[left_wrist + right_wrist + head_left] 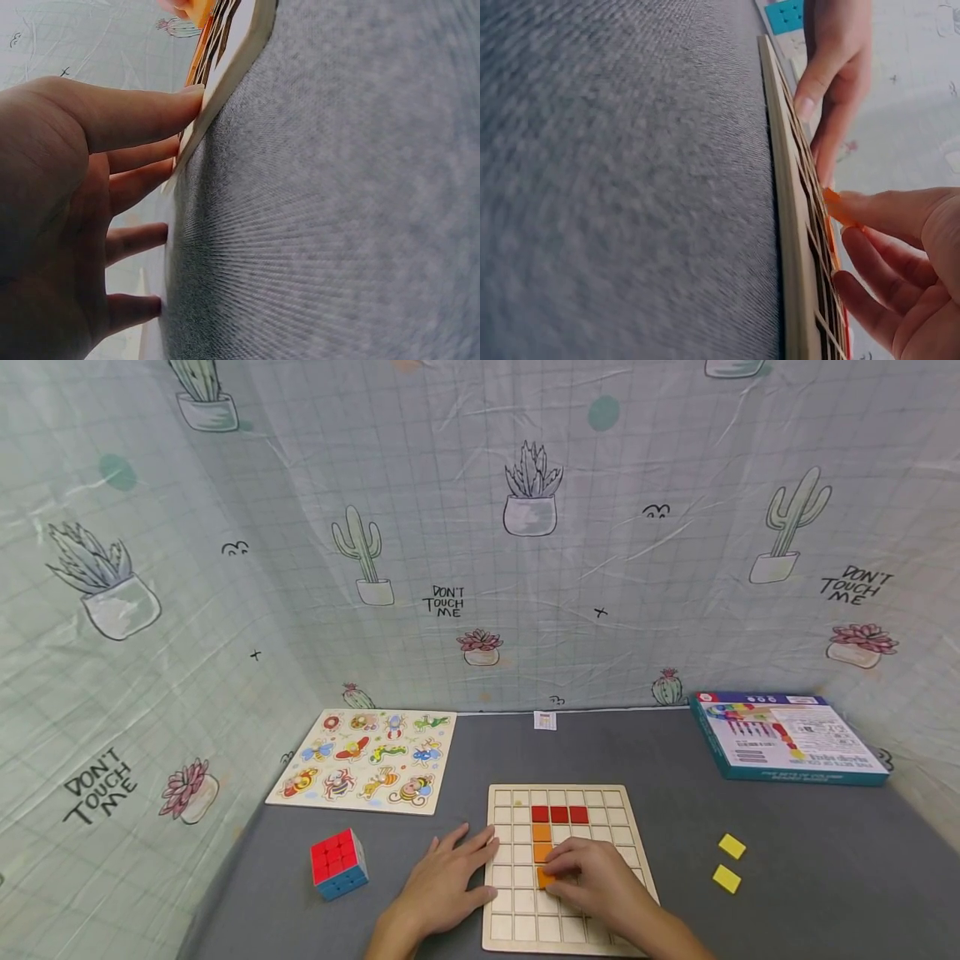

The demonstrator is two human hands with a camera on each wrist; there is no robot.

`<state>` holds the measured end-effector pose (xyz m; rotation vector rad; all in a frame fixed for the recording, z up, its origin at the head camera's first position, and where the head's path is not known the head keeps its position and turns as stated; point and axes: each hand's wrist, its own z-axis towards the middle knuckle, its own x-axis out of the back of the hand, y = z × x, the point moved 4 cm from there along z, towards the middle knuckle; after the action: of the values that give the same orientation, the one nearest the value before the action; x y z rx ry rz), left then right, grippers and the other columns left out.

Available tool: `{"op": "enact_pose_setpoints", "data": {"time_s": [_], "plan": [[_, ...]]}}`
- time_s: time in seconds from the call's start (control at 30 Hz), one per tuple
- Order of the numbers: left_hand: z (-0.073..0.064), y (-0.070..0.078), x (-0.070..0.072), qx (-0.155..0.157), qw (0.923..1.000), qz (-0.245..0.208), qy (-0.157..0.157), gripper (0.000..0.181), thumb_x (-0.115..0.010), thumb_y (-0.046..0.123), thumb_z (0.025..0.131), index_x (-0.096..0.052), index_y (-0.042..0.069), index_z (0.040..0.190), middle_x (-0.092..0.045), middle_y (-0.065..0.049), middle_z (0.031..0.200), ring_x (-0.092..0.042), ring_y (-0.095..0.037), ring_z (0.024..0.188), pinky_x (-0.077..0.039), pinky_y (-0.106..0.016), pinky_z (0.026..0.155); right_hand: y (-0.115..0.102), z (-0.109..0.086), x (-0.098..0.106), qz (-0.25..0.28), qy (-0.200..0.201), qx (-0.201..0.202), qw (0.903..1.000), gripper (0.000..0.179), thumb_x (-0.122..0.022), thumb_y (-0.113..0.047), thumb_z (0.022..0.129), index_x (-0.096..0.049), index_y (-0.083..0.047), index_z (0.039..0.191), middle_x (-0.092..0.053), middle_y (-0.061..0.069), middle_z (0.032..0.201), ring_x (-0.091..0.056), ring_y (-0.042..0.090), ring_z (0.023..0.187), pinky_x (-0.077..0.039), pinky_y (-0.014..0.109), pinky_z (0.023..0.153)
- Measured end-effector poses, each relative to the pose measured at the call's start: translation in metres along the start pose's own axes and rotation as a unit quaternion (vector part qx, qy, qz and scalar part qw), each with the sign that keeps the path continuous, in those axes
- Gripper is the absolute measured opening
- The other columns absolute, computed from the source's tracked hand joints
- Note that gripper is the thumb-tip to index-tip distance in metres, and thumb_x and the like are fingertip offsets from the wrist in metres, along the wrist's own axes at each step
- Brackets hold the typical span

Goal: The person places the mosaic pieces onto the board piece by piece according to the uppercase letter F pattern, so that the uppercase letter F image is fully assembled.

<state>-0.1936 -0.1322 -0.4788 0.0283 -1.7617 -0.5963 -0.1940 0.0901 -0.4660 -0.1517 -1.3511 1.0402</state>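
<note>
A wooden grid board (523, 927) lies on the grey table. Three red square tiles (558, 814) form a row in it, and two orange tiles (542, 832) run downward from the left red one. My right hand (600, 881) pinches another orange tile (545, 877) between thumb and fingers, just below that column; the right wrist view shows this orange tile (832, 201) tilted at the board's surface. My left hand (447, 877) rests at the board's left edge with fingers spread, thumb and fingertips touching the rim, as the left wrist view also shows.
Two yellow tiles (729, 864) lie on the table to the right. A puzzle cube (337, 864) stands left of my left hand. Behind are an insect picture board (360, 760), a small white card (545, 720) and a teal-edged box (787, 739), before a cactus-print cloth (480, 527).
</note>
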Motion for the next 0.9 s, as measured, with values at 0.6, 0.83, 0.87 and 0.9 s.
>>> {"op": "enact_pose_setpoints", "data": {"time_s": [0.6, 0.83, 0.87, 0.9], "plan": [[0.0004, -0.0007, 0.0006, -0.004, 1.0000, 0.000, 0.001, 0.063, -0.072, 0.041, 0.090, -0.054, 0.027, 0.149, -0.044, 0.009, 0.162, -0.036, -0.037, 0.153, -0.029, -0.073, 0.117, 0.0010, 0.0052, -0.0092, -0.023, -0.010, -0.038, 0.9990, 0.014, -0.088, -0.010, 0.076, -0.083, -0.014, 0.089, -0.077, -0.009, 0.093, -0.071, 0.005, 0.086, -0.058, 0.021, 0.075], [-0.0004, 0.0002, 0.0011, -0.008, 1.0000, 0.000, 0.002, 0.063, -0.072, 0.041, 0.090, -0.055, 0.026, 0.149, -0.044, 0.009, 0.162, -0.036, -0.038, 0.152, -0.030, -0.074, 0.116, 0.0021, 0.0049, -0.0095, -0.017, -0.009, -0.044, 0.9989, 0.013, -0.088, -0.010, 0.076, -0.083, -0.015, 0.087, -0.077, -0.010, 0.092, -0.070, 0.003, 0.085, -0.057, 0.020, 0.074], [-0.0004, 0.0006, 0.0014, -0.009, 1.0000, 0.000, 0.001, 0.064, -0.072, 0.041, 0.090, -0.055, 0.026, 0.149, -0.044, 0.009, 0.162, -0.036, -0.038, 0.152, -0.030, -0.074, 0.116, 0.0023, 0.0047, -0.0095, -0.014, -0.009, -0.044, 0.9989, 0.013, -0.088, -0.009, 0.076, -0.083, -0.015, 0.087, -0.077, -0.010, 0.093, -0.070, 0.003, 0.084, -0.057, 0.020, 0.074], [-0.0004, 0.0010, 0.0016, -0.010, 0.9999, -0.001, 0.000, 0.064, -0.072, 0.041, 0.090, -0.055, 0.026, 0.149, -0.044, 0.009, 0.162, -0.036, -0.038, 0.152, -0.030, -0.074, 0.116, 0.0024, 0.0045, -0.0093, -0.011, -0.010, -0.044, 0.9989, 0.013, -0.087, -0.009, 0.076, -0.083, -0.015, 0.087, -0.077, -0.010, 0.093, -0.070, 0.003, 0.084, -0.057, 0.020, 0.073]]}}
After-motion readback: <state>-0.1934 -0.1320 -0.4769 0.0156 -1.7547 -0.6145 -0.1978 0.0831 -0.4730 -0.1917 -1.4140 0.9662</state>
